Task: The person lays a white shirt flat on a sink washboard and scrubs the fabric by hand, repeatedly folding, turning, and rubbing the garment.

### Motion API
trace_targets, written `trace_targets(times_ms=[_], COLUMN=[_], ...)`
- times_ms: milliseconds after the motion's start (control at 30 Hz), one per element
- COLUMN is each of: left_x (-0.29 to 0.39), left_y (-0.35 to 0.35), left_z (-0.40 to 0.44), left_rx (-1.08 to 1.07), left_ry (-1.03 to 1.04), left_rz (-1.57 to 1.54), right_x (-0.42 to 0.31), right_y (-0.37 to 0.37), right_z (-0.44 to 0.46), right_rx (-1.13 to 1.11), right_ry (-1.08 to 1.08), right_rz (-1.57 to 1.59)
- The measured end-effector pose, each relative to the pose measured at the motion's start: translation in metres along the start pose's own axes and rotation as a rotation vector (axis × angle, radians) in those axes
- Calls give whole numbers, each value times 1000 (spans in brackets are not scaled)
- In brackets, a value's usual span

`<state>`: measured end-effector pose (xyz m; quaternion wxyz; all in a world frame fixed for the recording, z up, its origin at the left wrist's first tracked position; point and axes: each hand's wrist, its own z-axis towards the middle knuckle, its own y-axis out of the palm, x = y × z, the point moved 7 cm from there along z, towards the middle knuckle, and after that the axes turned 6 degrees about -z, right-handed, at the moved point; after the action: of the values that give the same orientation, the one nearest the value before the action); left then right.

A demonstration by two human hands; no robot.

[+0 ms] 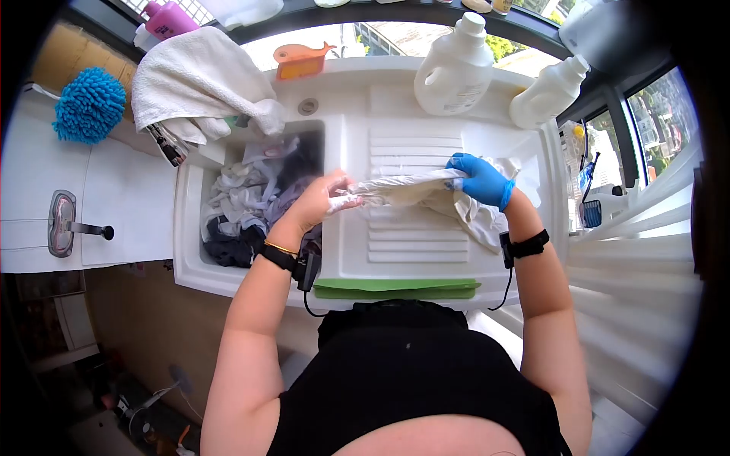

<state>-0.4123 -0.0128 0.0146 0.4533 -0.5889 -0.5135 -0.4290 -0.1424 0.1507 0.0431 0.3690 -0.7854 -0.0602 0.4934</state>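
Note:
A white garment (pixel 414 186) stretches between my hands above the ribbed washboard (pixel 418 247) of the white sink; its exact kind cannot be told. At its left end, my bare left hand (pixel 323 201) is closed on the bunched fabric, with white suds on the fingers. My right hand (pixel 483 182), in a blue glove, grips the other end from above. Loose fabric hangs below that hand onto the board's right side. Left of the board, the basin (pixel 325 144) holds wet white, grey and dark laundry (pixel 236 197).
Two white bottles (pixel 456 68) stand on the back right ledge. An orange whale-shaped holder (pixel 300 61) and a draped white towel (pixel 201 80) are at the back left. A green strip (pixel 395 289) lines the front edge. A blue chenille mitt (pixel 90 105) hangs far left.

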Motion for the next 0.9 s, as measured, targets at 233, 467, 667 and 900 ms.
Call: trace_targets(times_ms=[233, 467, 667, 900], left_x=[28, 94, 38, -69], left_y=[-8, -20, -61, -61], left_z=[14, 30, 21, -35], left_rx=[169, 342, 509, 631], left_ry=[33, 314, 381, -4], left_rz=[-783, -294, 38, 187], right_x=[-14, -38, -138, -74], right_y=[-49, -128, -16, 90], right_z=[0, -18, -71, -85], right_rx=[230, 636, 193, -225], right_ry=[11, -190, -195, -90], right_rz=[439, 362, -495, -370])
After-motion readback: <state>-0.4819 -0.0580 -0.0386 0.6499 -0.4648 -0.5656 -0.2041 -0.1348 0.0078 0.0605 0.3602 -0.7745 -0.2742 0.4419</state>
